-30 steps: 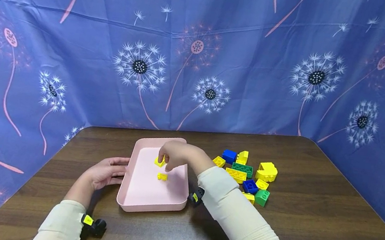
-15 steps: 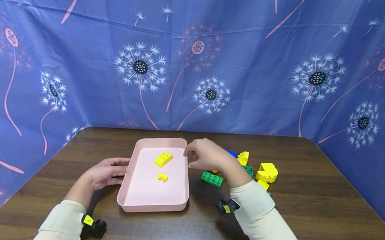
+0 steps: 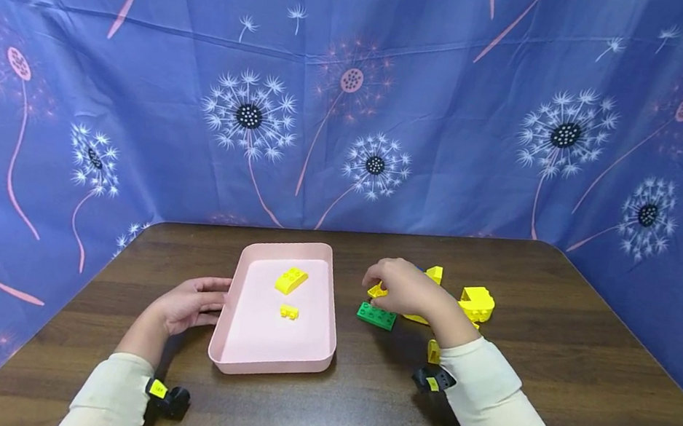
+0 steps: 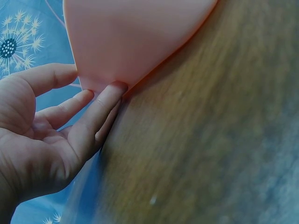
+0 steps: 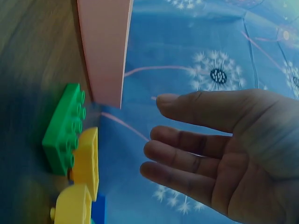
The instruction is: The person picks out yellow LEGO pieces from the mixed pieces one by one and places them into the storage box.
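My left hand [image 3: 187, 306] rests its extended fingers against the left wall of a shallow pink tray [image 3: 272, 367]. The left wrist view shows those fingertips touching the outside of the tray [image 4: 135, 42]. Inside it lie a curved yellow brick [image 3: 291, 281] and a small yellow piece [image 3: 289, 313], apart from each other. Over the brick pile to the right hovers my right hand [image 3: 412, 290], hiding part of it. Its fingers are spread and hold nothing in the right wrist view. Close below are a green studded brick [image 5: 63, 128] and a yellow brick [image 5: 87, 163] with its hollow side showing.
More bricks lie behind and beside the right hand, among them a large rounded yellow one [image 3: 476, 304] and a yellow one [image 3: 433, 350] near the wrist camera. The brown wooden table [image 3: 363, 422] ends at a blue dandelion-print cloth [image 3: 457, 149].
My right hand has moved from over the tray, beside the curved yellow brick, rightward to the pile. The yellow pieces stay in the tray. My left hand has stayed put.
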The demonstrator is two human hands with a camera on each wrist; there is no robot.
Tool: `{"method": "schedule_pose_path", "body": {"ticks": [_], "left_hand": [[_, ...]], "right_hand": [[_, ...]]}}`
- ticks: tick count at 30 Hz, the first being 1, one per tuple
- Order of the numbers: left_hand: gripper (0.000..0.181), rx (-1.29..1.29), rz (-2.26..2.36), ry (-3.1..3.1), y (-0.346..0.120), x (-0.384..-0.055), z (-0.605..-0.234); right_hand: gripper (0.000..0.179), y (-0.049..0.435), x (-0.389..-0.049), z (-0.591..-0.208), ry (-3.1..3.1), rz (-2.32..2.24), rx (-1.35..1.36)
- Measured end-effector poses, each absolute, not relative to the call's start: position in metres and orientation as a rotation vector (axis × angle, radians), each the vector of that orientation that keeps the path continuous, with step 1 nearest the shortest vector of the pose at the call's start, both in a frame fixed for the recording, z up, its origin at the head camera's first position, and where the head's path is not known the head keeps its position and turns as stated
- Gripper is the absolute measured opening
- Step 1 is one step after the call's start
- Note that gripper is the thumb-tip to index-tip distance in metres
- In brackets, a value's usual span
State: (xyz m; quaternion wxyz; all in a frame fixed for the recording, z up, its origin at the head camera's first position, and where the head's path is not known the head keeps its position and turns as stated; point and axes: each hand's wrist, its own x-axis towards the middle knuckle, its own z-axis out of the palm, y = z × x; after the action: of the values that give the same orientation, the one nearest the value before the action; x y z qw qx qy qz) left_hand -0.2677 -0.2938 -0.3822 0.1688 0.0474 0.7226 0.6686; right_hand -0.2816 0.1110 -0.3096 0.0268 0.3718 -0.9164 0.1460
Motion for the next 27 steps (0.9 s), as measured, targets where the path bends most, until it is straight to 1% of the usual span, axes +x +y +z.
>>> {"method": "schedule_pose_path", "body": {"ticks": [13,18,27], "left_hand": [[0.061,0.135,1.899,2.055,-0.293,-0.268,-0.381],[0.06,0.137,1.887,2.065,-0.295,-0.27,-0.382],[0.059,0.137,1.894,2.066,-0.295,-0.269,-0.383]], "right_hand": [[0.028,0.151,-0.297,-0.315,-2.992,0.481,0.98],[0.022,0.155,-0.297,-0.316,-3.07,0.439,0.965],[0.028,0.161,-0.299,-0.322,-3.21,0.446,0.853]]}}
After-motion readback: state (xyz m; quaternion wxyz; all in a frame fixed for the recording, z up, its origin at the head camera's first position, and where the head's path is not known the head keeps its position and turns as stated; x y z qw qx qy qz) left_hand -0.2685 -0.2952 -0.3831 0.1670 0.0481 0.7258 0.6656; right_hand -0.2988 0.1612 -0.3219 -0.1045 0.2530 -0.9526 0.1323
